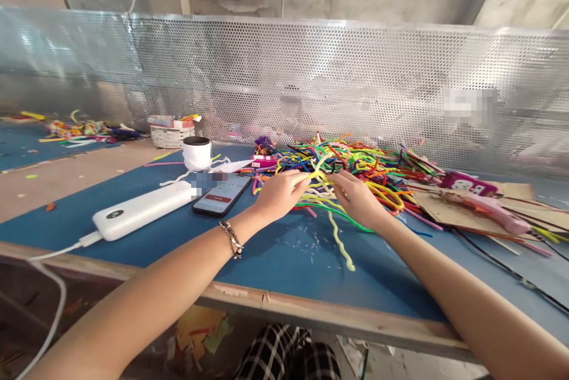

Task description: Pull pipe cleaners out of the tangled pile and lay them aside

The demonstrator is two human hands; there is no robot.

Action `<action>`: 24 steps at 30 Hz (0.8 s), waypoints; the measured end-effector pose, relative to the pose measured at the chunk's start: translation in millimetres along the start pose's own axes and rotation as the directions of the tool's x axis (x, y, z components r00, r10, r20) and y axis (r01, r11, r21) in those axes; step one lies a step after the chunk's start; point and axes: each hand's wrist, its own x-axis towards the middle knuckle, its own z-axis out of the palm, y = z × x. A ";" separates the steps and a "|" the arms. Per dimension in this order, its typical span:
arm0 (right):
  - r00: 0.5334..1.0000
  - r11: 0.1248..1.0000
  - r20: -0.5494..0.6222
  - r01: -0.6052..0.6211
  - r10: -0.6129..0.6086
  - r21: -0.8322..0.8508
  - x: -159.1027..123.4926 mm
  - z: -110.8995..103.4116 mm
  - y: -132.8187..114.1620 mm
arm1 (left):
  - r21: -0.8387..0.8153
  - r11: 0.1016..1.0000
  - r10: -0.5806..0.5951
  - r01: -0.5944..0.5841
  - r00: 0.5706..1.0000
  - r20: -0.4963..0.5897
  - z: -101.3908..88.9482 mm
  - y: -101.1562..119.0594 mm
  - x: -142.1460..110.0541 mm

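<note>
Both hands pinch pale yellow pipe cleaners (320,176) that meet in a crossing over the table. My left hand (281,191) grips the left side, its thumb and forefinger pressed together. On the opposite side my right hand (355,193) has its fingers closed on the same piece. One wavy yellow strand (341,242) trails down onto the blue tabletop, below and between the hands. Just behind lies a big tangled pile of coloured pipe cleaners (351,157). How the strands are joined at the fingertips is too small to make out.
Left of my hands lie a phone (222,195) and a white power bank (142,211) with a cable. A white-wrapped cup (197,153) and a basket (172,131) stand behind them. At right, a pink glue gun (493,211) rests on cardboard. Perforated metal sheeting (355,72) borders the table's back.
</note>
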 end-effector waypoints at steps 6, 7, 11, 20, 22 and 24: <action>0.996 1.000 -0.094 0.010 -0.011 -0.014 -1.7 5.0 -12.2 | -0.109 0.994 0.032 -0.025 0.998 0.061 3.7 1.6 -1.3; 0.997 1.000 -0.076 0.013 -0.015 -0.022 -2.2 4.1 -13.4 | -0.140 0.990 0.026 -0.019 0.998 0.049 3.6 1.1 -1.1; 0.999 0.994 0.026 0.026 -0.023 -0.104 -4.5 1.4 -14.2 | -0.238 0.971 -0.018 0.016 1.000 -0.007 1.2 -0.1 -0.7; 0.996 0.991 -0.015 0.081 -0.083 -0.110 -2.2 -5.3 -17.9 | -0.397 0.915 0.112 -0.063 0.989 0.101 -2.2 8.5 -6.6; 0.995 0.989 -0.041 0.083 -0.089 -0.126 -2.0 -7.1 -22.1 | -0.282 0.953 0.142 -0.114 0.987 0.081 -2.2 9.0 -6.3; 0.995 0.984 -0.025 0.092 -0.097 -0.149 -2.8 -7.2 -26.3 | -0.174 0.975 0.147 -0.135 0.988 0.055 -2.0 8.5 -5.1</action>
